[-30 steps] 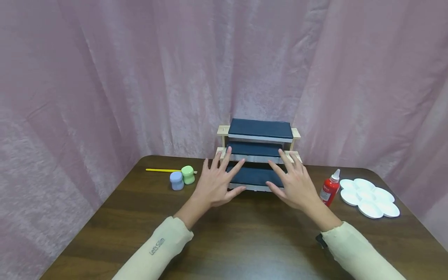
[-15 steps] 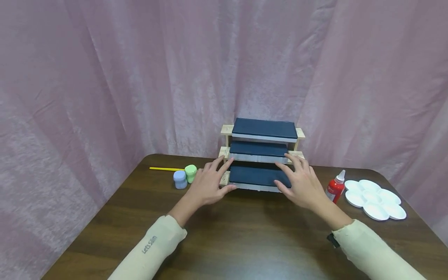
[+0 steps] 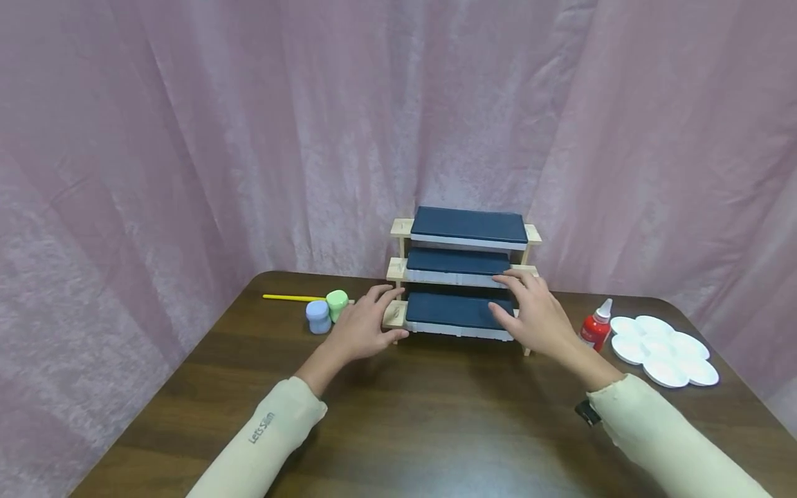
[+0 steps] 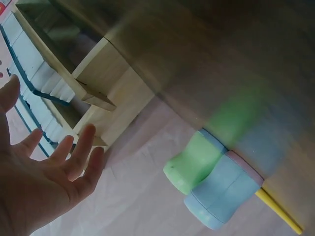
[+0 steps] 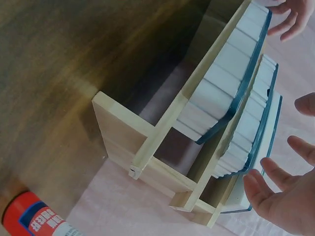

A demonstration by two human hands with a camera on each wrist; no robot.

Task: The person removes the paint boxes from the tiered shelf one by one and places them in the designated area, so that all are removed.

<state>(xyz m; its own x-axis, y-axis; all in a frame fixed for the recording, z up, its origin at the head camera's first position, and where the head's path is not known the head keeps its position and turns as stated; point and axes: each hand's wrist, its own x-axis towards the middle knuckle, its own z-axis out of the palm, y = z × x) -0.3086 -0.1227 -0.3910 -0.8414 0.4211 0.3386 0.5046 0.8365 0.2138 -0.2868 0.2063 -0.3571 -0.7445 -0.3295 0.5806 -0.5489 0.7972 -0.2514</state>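
At the back of the dark wooden counter (image 3: 436, 415) stands the three-tiered pale wooden rack with dark blue padded steps (image 3: 461, 277) — I have my left hand (image 3: 364, 328) at its left post and my right hand (image 3: 532, 318) at the right end, fingers spread and relaxed, neither grip closed on anything. I judge the hands are framing the rack; taking hold calls for even pressure on both smooth side boards.
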